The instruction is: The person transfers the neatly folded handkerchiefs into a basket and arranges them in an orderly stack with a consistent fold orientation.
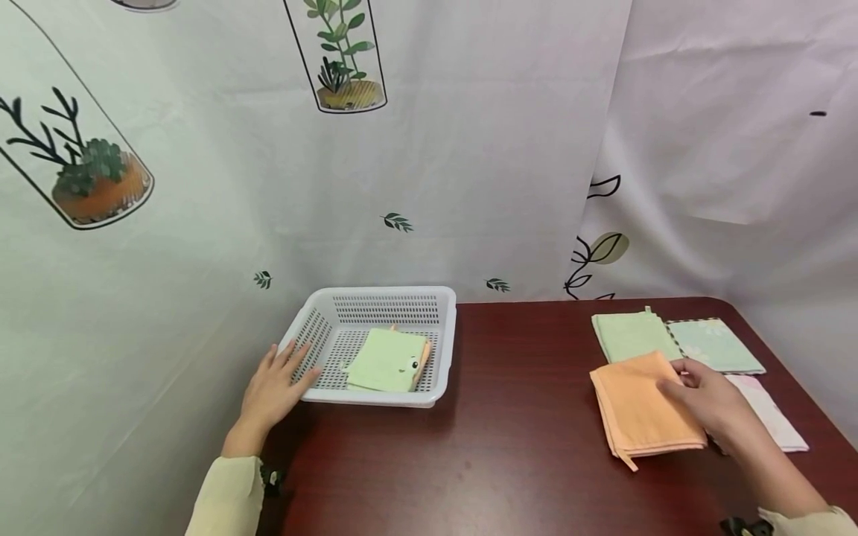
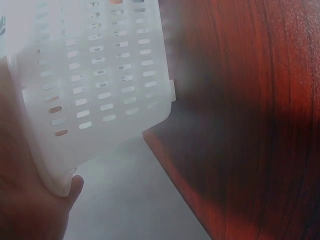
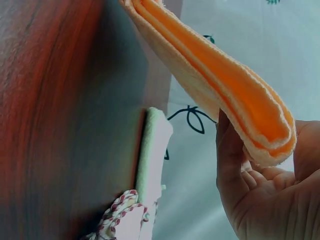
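Note:
My right hand (image 1: 713, 398) pinches a folded orange towel (image 1: 643, 406) by its right edge, thumb on top. In the right wrist view, the folded layers of the orange towel (image 3: 220, 85) lie between thumb and fingers, raised above the table. Across the table, my left hand (image 1: 275, 391) rests with spread fingers on the near-left rim of a white plastic basket (image 1: 375, 400). The left wrist view has the slotted wall of the basket (image 2: 100, 75) close up, beside part of the left hand (image 2: 30, 190). A folded green towel (image 1: 382, 361) with an eye motif lies inside over something orange.
At the right of the dark red table (image 1: 509, 447) lie a folded green towel (image 1: 630, 333), a pale mint towel with a striped edge (image 1: 717, 344) and a pinkish-white towel (image 1: 771, 417). A printed curtain (image 1: 469, 171) hangs behind the table.

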### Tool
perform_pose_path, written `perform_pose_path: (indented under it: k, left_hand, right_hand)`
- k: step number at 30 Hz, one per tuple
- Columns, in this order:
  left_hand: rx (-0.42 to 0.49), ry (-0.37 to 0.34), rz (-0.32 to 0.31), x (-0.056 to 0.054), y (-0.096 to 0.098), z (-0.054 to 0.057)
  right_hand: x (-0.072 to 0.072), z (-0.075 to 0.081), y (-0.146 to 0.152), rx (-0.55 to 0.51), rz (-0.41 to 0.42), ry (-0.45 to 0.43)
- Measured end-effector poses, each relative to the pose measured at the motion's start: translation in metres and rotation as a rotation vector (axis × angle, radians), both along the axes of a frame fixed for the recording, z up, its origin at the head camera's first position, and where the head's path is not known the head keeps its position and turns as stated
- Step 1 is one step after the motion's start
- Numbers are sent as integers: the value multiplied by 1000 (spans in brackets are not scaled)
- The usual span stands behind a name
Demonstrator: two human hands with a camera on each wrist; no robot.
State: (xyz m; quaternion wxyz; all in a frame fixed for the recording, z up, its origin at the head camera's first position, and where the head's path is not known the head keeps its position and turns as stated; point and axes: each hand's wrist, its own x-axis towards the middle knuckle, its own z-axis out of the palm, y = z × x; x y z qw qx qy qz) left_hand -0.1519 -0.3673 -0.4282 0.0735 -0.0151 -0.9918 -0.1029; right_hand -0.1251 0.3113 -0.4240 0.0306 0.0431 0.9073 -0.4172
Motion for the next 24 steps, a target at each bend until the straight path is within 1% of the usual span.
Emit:
perform_pose_path:
  k: [2, 6, 9, 16, 24]
  left_hand:
    - [-1, -2, 0, 0, 0, -1]
    - [0, -1, -2, 0, -1, -1]
    - [3, 3, -7, 1, 0, -1]
    - [3, 14, -14, 2, 0, 0]
    - [3, 16, -14, 2, 0, 0]
  right_hand:
    - [1, 1, -1, -30, -3, -6]
    - [3, 4, -5, -142, 3, -45]
    - [5, 7, -8, -198, 6, -71]
    - [7, 12, -13, -221, 2, -78]
    - [12, 15, -20, -290, -3, -63]
